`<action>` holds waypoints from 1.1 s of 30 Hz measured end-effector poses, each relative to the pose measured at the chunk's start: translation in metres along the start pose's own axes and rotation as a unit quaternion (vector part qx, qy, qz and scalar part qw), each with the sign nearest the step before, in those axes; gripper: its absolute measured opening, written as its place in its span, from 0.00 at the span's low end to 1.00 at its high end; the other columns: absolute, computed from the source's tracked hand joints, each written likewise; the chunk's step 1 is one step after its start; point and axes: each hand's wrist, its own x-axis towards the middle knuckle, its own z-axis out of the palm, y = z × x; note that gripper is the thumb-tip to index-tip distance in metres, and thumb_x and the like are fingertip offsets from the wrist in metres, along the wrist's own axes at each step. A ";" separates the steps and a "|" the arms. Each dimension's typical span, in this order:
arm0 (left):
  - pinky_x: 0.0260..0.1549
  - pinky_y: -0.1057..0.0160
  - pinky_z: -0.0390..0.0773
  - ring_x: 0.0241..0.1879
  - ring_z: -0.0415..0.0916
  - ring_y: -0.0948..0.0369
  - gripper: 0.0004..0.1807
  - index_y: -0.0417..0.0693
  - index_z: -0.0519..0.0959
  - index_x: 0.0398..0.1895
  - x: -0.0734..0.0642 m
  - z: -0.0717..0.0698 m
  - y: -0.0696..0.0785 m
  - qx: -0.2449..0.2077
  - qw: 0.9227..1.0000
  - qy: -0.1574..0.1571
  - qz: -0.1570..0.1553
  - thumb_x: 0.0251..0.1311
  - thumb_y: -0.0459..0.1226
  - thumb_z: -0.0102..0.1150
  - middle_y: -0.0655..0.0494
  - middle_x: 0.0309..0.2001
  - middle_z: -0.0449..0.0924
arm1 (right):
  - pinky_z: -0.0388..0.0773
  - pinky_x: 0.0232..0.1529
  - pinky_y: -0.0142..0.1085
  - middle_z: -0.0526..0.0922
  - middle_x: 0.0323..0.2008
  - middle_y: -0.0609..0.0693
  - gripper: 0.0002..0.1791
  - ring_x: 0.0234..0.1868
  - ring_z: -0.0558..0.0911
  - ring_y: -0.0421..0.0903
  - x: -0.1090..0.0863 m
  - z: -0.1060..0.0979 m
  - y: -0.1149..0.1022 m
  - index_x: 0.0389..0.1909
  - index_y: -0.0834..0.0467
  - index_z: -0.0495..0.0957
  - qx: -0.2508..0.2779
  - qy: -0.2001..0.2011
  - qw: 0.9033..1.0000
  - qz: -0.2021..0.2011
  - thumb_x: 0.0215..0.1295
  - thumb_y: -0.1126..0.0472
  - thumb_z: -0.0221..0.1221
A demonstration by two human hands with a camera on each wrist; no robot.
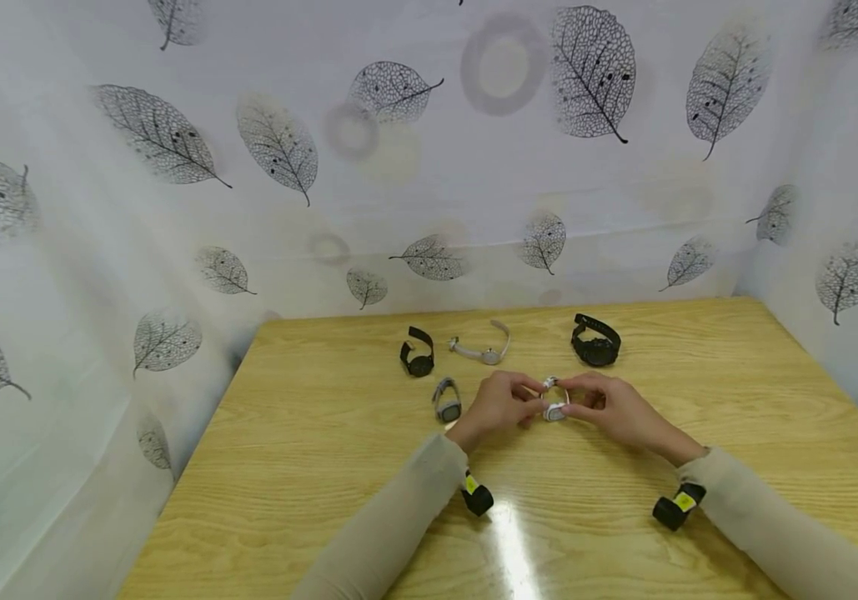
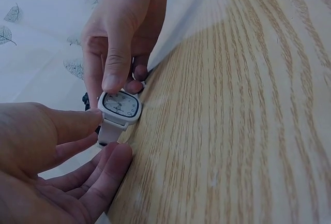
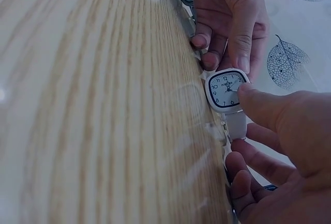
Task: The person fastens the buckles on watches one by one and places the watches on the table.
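A white wristwatch [image 1: 554,412] with a rounded-square face stands on the wooden table between both hands, its strap curved into a loop behind the dial. From the left side, my left hand [image 1: 494,404] pinches it by thumb and fingers. My right hand [image 1: 616,410] does the same from the right. The right wrist view shows the watch's dial [image 3: 226,90] with black numerals and a dark inner ring, a thumb at either side of the case. Just left of the left hand sits a grey watch [image 1: 448,411] with its strap looped.
Farther back on the table [image 1: 308,467] lie a small black watch [image 1: 419,364], a pale slim-strapped watch [image 1: 490,357] and a bulky black watch [image 1: 598,352] at the right. Behind them hangs a white leaf-print cloth [image 1: 444,183]. Light glares off the tabletop near the front.
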 end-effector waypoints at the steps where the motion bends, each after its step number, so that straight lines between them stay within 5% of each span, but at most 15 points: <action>1: 0.23 0.62 0.85 0.24 0.84 0.57 0.11 0.43 0.87 0.49 -0.001 0.000 0.001 0.001 1.000 0.000 0.001 0.65 0.34 0.70 0.55 0.31 0.88 | 0.76 0.29 0.34 0.82 0.41 0.46 0.26 0.30 0.77 0.42 0.000 0.000 0.000 0.66 0.56 0.79 0.000 -0.001 1.000 -0.001 0.70 0.50 0.66; 10: 0.23 0.63 0.83 0.23 0.83 0.56 0.08 0.49 0.88 0.45 0.001 -0.001 0.009 0.036 0.999 0.001 0.004 0.66 0.40 0.70 0.58 0.31 0.86 | 0.80 0.34 0.35 0.84 0.48 0.50 0.27 0.36 0.81 0.42 -0.004 -0.008 -0.003 0.67 0.55 0.78 0.007 -0.005 1.000 0.000 0.71 0.48 0.65; 16: 0.25 0.64 0.84 0.29 0.84 0.57 0.13 0.49 0.86 0.49 0.012 0.001 0.022 0.049 0.997 0.025 0.062 0.68 0.45 0.67 0.58 0.37 0.85 | 0.83 0.39 0.35 0.81 0.61 0.57 0.25 0.43 0.84 0.44 -0.010 -0.023 -0.005 0.66 0.56 0.78 -0.004 0.034 0.999 -0.014 0.73 0.51 0.64; 22: 0.28 0.69 0.82 0.31 0.80 0.68 0.14 0.52 0.85 0.50 0.018 0.002 0.034 0.083 0.989 0.050 0.111 0.70 0.49 0.64 0.58 0.43 0.84 | 0.83 0.37 0.35 0.84 0.55 0.59 0.21 0.41 0.84 0.43 -0.013 -0.039 -0.005 0.63 0.60 0.79 -0.018 0.084 0.995 -0.047 0.74 0.57 0.63; 33: 0.29 0.71 0.81 0.31 0.78 0.70 0.13 0.53 0.86 0.50 0.028 0.009 0.038 0.101 0.984 0.089 0.114 0.71 0.49 0.64 0.59 0.44 0.85 | 0.82 0.30 0.34 0.86 0.52 0.58 0.20 0.37 0.86 0.51 -0.015 -0.053 0.005 0.63 0.58 0.79 -0.034 0.132 0.990 -0.039 0.76 0.56 0.61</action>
